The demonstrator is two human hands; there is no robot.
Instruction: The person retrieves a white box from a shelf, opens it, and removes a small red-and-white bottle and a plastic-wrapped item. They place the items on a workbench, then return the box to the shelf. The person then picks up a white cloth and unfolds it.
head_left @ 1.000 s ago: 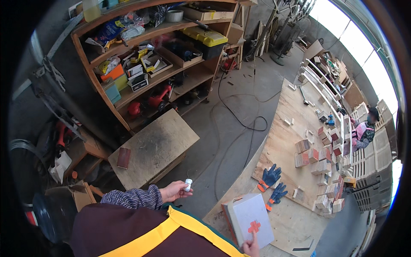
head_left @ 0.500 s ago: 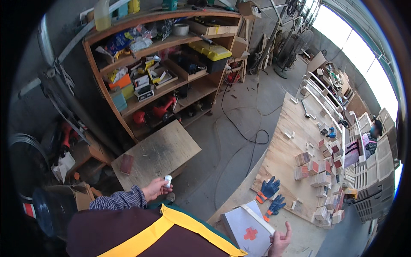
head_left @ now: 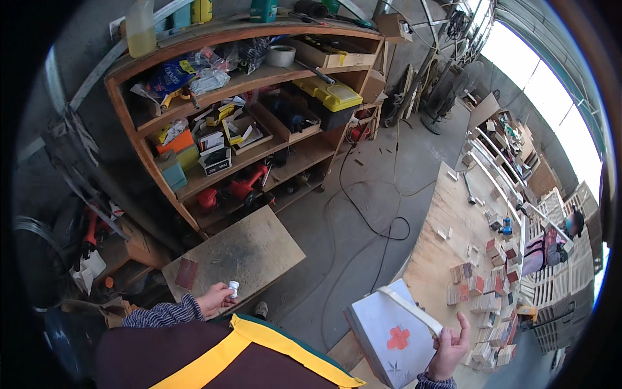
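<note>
My left hand (head_left: 216, 301) is closed round a small white bottle (head_left: 233, 289), over the near edge of the low wooden table. At the lower right, my right hand (head_left: 449, 350) grips the pale handle strap of a white first-aid box (head_left: 376, 325) with a red cross on its face. The thumb and some fingers close at the strap's end, while one finger points up. The box hangs tilted beside the workbench and covers part of it. A dark red flat block (head_left: 186, 273) lies on the low table, left of the bottle.
The low table (head_left: 272, 249) stands before a wooden shelf unit (head_left: 249, 69) holding tools, boxes and a yellow-lidded toolbox (head_left: 329, 94). Cables (head_left: 369, 220) curl over the floor. On the workbench (head_left: 431, 249) stand several stacks of wood blocks (head_left: 487, 303); a person (head_left: 544, 249) is beyond it.
The first-aid box has been raised by its strap and now hides the blue-and-orange gloves. My left hand has moved left and lower with the white bottle. The view has shifted.
</note>
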